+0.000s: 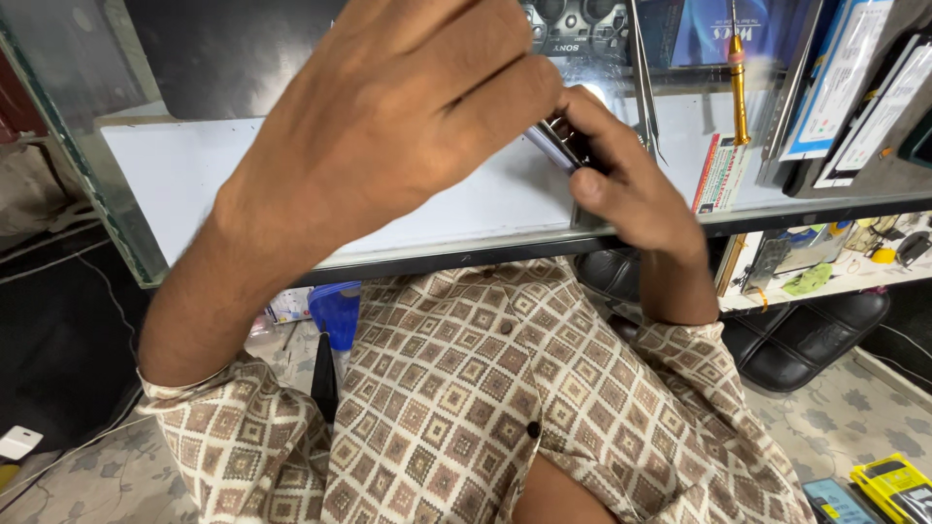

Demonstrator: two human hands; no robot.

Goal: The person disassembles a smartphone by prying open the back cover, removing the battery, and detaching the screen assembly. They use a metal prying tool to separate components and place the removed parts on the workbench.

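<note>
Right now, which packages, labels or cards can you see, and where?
Printed card: on glass counter, right; white, red and green.
Blue-bordered flat packs: leaning upper right, white faces.
Blue package: top centre-right.
Yellow-black box: floor, bottom right.

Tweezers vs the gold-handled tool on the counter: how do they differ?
The tweezers are plain silver metal; the gold-handled tool is yellow with a pinkish collar. The tweezers end in a fine point low down; the tool's lower end is blunt. Both stand near upright behind the right hand.
</note>
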